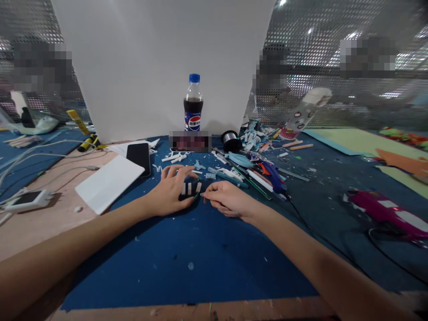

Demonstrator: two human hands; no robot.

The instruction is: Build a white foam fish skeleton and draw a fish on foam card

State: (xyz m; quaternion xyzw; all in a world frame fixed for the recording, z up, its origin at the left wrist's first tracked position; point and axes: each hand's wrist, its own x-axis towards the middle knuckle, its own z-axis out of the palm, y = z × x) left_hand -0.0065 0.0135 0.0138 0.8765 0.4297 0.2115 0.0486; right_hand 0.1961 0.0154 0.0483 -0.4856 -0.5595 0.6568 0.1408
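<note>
In the head view, 2 bare hands meet over the blue-covered bench, with 1 dark piece between them, bearing 3 visible pale bands. Around them are 1 cola bottle with a blue cap, 1 spool, 1 black phone, partly under 1 white card, and 2 glue guns: the blue glue gun near the right hand, the magenta glue gun well off to the right. White and pale-blue scraps, too many to count, crowd the area beyond the hands. The left hand is arched over the dark piece with fingers spread, hiding its left part; whether it grips cannot be told. The right hand has thumb and forefinger pinched together just beside the right end; anything held there is too small to tell. The dark piece looks short and narrow, its bands set crosswise and apart
</note>
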